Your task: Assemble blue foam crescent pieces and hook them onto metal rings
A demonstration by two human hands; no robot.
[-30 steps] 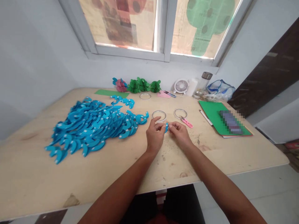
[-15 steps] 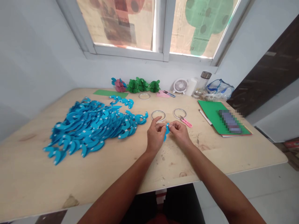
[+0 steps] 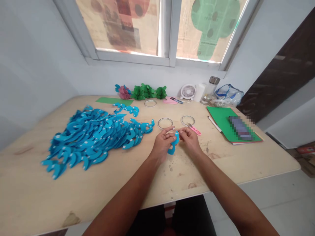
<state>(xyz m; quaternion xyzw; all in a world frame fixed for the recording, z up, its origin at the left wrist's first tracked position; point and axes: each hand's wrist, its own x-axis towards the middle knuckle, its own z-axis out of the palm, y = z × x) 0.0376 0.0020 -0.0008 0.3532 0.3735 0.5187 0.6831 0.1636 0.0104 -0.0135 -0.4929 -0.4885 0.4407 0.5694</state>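
A blue curved paper piece (image 3: 175,141) is pinched by the fingers of my left hand (image 3: 161,144), and its lower end hangs below them. My right hand (image 3: 189,139) is closed at the piece's upper right edge, thumb and forefinger pressed together. What sits between those fingertips, if anything, is too small to tell. Left of my hands lies a large heap of similar blue paper pieces (image 3: 91,134) with small white patches. Just beyond my hands are a thin ring like a tape roll (image 3: 165,128), a second such ring (image 3: 187,125) and pink thread snips (image 3: 195,130).
Green paper pom-poms (image 3: 147,91), a pink-and-blue one (image 3: 124,92), a small white fan (image 3: 188,92), a glass bottle (image 3: 211,91) and a plastic bag (image 3: 228,93) line the wall. At right, a blurred-out phone-like object lies on a green sheet (image 3: 220,123) beside a pen (image 3: 214,124).
The blue paper piece shows more fully now, hanging lower from my left hand. My right fingers have moved slightly apart from the piece. The whole view has shifted a little.
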